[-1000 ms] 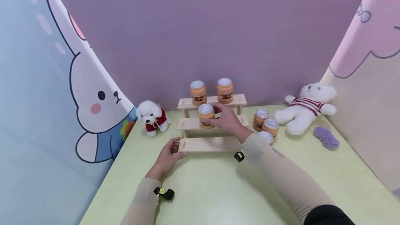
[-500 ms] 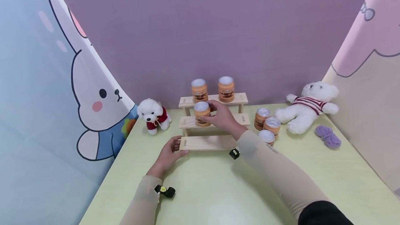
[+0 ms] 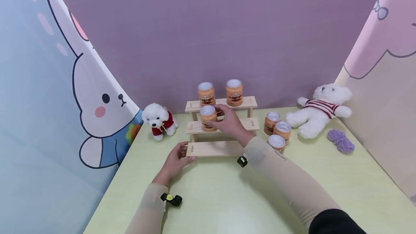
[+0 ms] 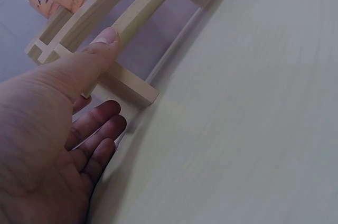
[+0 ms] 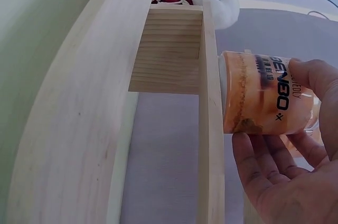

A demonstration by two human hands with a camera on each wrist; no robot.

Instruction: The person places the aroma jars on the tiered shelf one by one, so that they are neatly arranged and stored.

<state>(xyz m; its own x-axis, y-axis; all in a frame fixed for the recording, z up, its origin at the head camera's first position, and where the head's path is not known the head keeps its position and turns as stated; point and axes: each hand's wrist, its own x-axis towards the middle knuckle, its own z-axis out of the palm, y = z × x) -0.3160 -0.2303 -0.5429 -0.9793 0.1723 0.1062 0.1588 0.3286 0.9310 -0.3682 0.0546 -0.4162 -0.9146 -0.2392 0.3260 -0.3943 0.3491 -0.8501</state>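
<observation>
On the middle step, right hand [image 3: 231, 124] grips a jar [image 3: 208, 117].

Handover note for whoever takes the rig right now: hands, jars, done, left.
Right hand: fingers curled round a jar on the rack's middle step, grip not released.
Left hand: open, thumb on the bottom step's left end, steadying it.
Done: two jars stand on the top step.
Left: three jars on the table right of the rack; bottom step bare.
</observation>
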